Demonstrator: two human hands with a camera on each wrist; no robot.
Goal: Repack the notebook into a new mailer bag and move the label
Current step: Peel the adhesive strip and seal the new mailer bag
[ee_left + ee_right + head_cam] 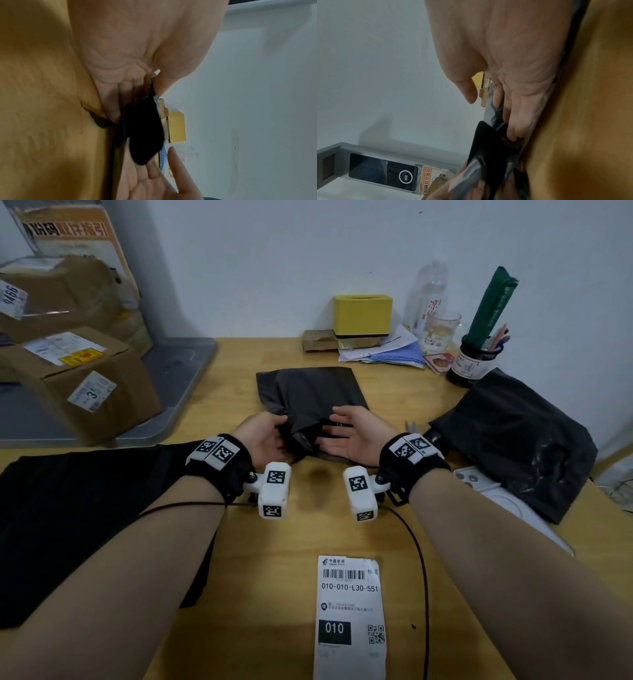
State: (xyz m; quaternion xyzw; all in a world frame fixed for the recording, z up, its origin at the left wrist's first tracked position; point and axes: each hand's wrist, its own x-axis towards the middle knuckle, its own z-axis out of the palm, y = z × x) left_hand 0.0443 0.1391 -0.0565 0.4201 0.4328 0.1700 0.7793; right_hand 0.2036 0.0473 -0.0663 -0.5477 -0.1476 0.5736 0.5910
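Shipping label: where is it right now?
In the head view the shipping label lies flat on the wooden table, at the near edge between the two forearms, apart from the black mailer bag that both hands work on further back.

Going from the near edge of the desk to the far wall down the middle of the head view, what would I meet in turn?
Shipping label → left hand and right hand, level with each other, at the mouth of the black mailer bag → yellow box.
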